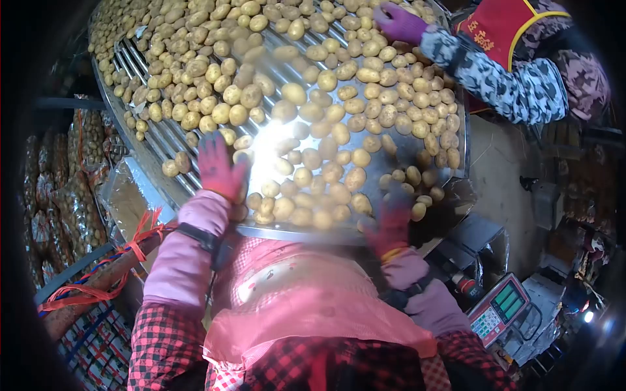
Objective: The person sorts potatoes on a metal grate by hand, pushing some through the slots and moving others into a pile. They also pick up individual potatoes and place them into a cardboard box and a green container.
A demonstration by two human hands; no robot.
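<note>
Many loose potatoes (pixel 332 172) lie over a metal sorting table (pixel 306 233), on its slatted part and on the smooth plate nearest me. My left hand (pixel 220 167), in a red glove with dark fingertips, rests at the table's left side, fingers stretched forward against potatoes. It looks open, the thumb apart from the fingers. At the front right corner is my right hand (pixel 392 225), also in a red glove. Its dark fingers reach forward, spread beside a small group of potatoes (pixel 417 189), and no potato shows in its grasp.
Across the table at the right, a co-worker's purple-gloved hand (pixel 399 23) reaches over the potatoes. A digital scale (pixel 499 309) stands at the lower right. Filled clear bags (pixel 81 202) are stacked at the left, near a bar tied with red twine (pixel 138 242).
</note>
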